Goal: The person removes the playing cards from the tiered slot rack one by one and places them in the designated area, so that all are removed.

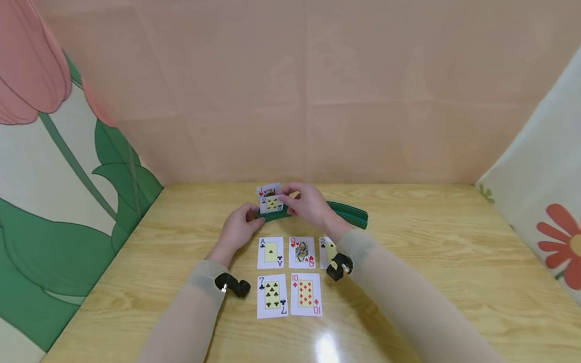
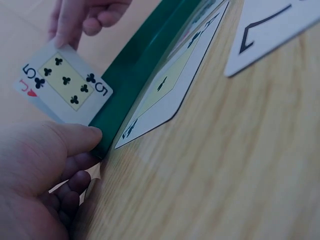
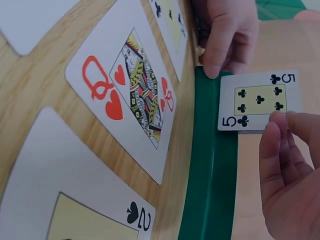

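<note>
My right hand [image 1: 309, 204] pinches the five of clubs [image 3: 259, 100] by its edge, between thumb and fingers. The card's lower edge meets the green curved card holder [image 3: 209, 165]. Behind it a jack of hearts [image 1: 267, 190] stands upright, mostly covered in both wrist views. My left hand [image 1: 241, 225] grips the holder's left end, with its thumb on the front face in the left wrist view. Just in front of the holder lie the ace of clubs [image 1: 271, 252], the queen of hearts [image 1: 301, 252] and a two of spades [image 1: 330, 250], partly hidden by the right wrist.
Nearer to me lie the seven of clubs [image 1: 272, 295] and the ten of diamonds [image 1: 307, 294], face up on the wooden table [image 1: 436, 272]. A pink cloth backdrop [image 1: 303, 96] rises behind the table. Flowered cloths hang at both sides.
</note>
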Demonstrator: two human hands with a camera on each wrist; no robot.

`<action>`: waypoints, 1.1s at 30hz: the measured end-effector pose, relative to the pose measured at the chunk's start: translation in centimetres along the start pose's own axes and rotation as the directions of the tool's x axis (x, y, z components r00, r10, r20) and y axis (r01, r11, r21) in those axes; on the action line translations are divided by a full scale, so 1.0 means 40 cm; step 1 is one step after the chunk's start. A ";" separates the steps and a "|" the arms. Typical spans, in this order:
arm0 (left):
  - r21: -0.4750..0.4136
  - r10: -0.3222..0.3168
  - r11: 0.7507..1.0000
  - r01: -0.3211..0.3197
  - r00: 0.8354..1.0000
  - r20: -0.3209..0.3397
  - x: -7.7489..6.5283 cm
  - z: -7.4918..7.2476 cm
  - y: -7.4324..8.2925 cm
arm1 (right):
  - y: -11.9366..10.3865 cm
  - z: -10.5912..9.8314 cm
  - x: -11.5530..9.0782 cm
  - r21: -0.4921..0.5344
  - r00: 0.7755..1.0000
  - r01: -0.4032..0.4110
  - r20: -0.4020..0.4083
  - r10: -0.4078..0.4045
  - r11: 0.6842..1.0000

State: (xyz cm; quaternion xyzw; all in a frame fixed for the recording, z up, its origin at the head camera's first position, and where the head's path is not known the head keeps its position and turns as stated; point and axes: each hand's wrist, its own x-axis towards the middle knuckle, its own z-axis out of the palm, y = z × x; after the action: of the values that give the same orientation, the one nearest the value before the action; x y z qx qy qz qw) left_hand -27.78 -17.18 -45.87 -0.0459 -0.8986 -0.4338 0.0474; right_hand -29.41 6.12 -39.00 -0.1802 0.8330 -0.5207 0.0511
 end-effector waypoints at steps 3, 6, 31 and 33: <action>-0.001 0.009 1.000 -0.009 1.000 -0.001 0.002 -0.001 0.002 | 0.000 -0.010 -0.005 0.016 1.000 0.005 0.002 -0.005 1.000; -0.006 0.016 1.000 -0.016 1.000 -0.001 0.002 0.001 0.005 | -0.002 -0.021 -0.013 0.026 1.000 0.020 -0.001 -0.020 0.999; -0.016 -0.013 1.000 0.013 1.000 0.003 -0.004 0.006 0.006 | -0.009 -0.077 -0.129 0.042 0.997 0.064 -0.048 -0.062 0.997; -0.015 -0.009 1.000 0.009 1.000 0.002 -0.003 0.006 0.004 | -0.007 -0.083 -0.139 0.046 0.996 0.071 -0.049 -0.069 0.996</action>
State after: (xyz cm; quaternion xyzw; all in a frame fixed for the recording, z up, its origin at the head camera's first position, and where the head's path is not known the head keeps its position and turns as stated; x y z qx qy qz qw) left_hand -27.64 -16.90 -45.89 -0.0426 -0.8955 -0.4408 0.0440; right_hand -25.07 10.77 -37.80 -0.1955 0.8146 -0.5458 0.0174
